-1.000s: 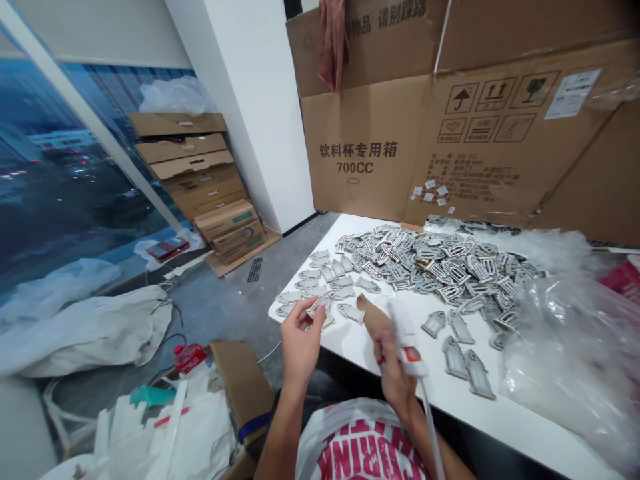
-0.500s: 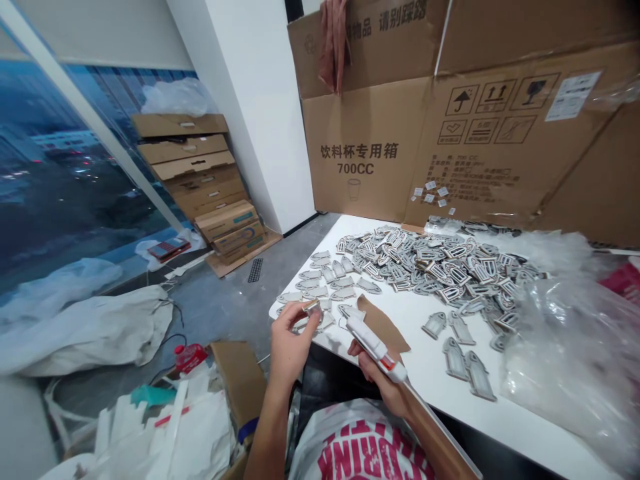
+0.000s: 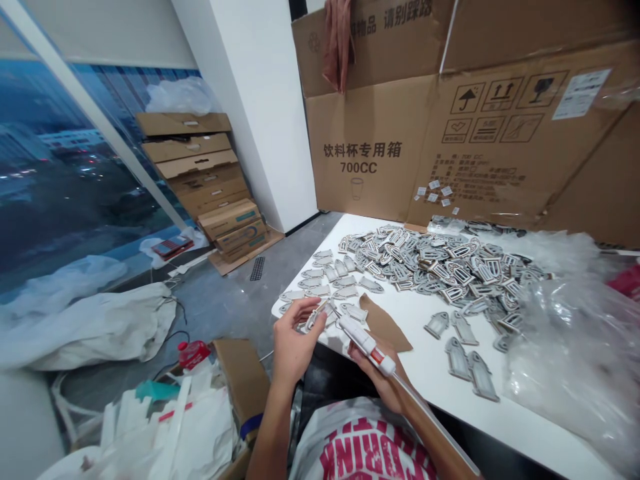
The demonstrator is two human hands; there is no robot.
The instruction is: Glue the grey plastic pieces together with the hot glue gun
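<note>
My left hand [image 3: 294, 340] is closed, pinching a small grey-white arched piece [image 3: 326, 309] between thumb and fingers over the table's near left corner. In my right hand [image 3: 381, 375] is a white glue gun [image 3: 361, 339] with an orange-red part, its tip close to the pinched piece. A long pale rod or cord trails behind it along my forearm. Several flat arched pieces [image 3: 345, 292] lie spread on the white table [image 3: 400, 393] beyond my left hand. Beside the tool rests a torn brown cardboard scrap [image 3: 385, 325].
A big heap of arched pieces [image 3: 440, 260] covers the table's back, with several loose ones [image 3: 457, 360] nearer. Clear plastic bags [image 3: 565, 353] bulge at right. Large cardboard [image 3: 370, 120] stands behind. An open box of scraps [image 3: 240, 380] sits at lower left.
The glue gun's tip and the piece in my left hand have come together. The piece has turned in my fingers. The view has shifted slightly.
</note>
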